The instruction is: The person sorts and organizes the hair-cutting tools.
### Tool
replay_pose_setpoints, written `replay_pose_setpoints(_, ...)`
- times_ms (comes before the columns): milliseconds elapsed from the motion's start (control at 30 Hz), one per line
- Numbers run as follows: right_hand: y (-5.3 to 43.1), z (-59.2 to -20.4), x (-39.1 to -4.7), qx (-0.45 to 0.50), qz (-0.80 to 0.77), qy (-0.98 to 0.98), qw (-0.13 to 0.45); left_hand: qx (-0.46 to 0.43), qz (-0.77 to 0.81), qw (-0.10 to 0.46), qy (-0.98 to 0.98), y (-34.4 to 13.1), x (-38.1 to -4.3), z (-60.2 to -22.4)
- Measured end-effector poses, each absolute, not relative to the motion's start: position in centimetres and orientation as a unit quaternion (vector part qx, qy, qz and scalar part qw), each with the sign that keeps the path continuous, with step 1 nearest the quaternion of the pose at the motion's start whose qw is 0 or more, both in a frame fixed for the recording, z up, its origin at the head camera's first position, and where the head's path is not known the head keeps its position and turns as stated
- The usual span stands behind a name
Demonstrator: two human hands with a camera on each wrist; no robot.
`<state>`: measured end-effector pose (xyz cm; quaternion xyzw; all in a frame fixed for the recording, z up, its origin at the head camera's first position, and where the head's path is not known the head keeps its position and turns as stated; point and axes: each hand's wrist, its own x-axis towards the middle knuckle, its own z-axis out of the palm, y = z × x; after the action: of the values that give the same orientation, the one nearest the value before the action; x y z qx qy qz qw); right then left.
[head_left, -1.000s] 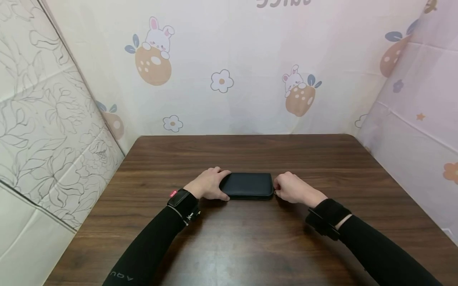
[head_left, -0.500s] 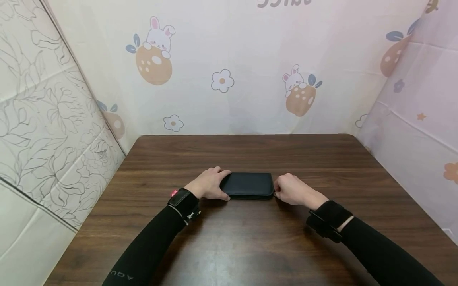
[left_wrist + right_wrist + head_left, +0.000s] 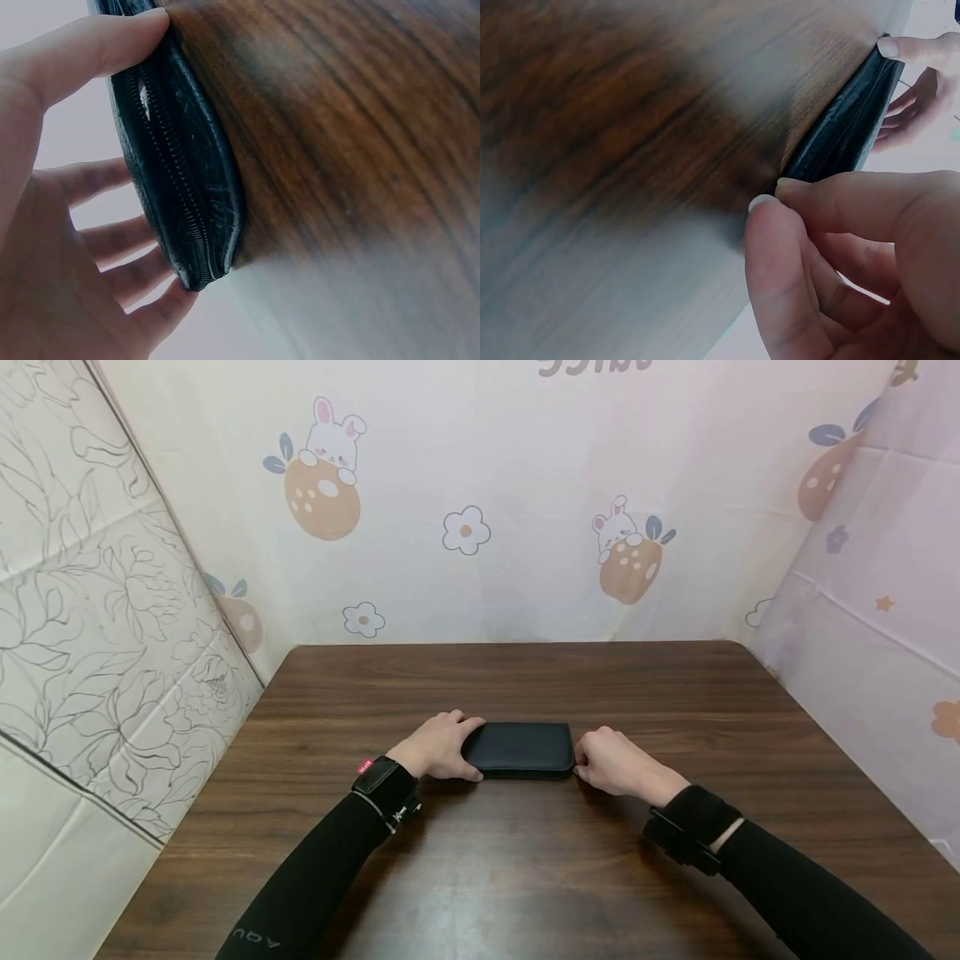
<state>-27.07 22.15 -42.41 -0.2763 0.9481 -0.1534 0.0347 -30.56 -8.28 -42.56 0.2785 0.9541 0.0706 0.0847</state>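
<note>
A black zip-around wallet (image 3: 519, 748) lies flat on the brown wooden table. My left hand (image 3: 442, 747) grips its left end, with the thumb at the near corner and the fingers spread along the end. In the left wrist view, two rows of zipper teeth (image 3: 174, 161) run along the wallet's edge, with a narrow gap and a bit of white between them near the thumb. My right hand (image 3: 617, 762) is at the near right corner. Its thumb and index fingertip (image 3: 763, 214) pinch together at the zipper's end; the pull itself is hidden by the fingertips.
The wood-grain table (image 3: 480, 860) has rounded far corners. Behind it hangs a pale curtain (image 3: 540, 468) printed with rabbits and flowers. Another printed curtain (image 3: 862, 635) stands on the right, and a white panel with line-drawn flowers (image 3: 112, 610) on the left.
My right hand has shifted very slightly toward me at the wallet's right corner. The left hand and the wallet stay in place.
</note>
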Motion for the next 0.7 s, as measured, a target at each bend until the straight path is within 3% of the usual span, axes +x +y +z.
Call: replay_pose_setpoints(700, 21.77, -42.46, -26.67, -0.248, -0.150, 0.956, 0.040, 0.280, 0.071, 0.083, 0.954, -8.18, -30.49, -42.44)
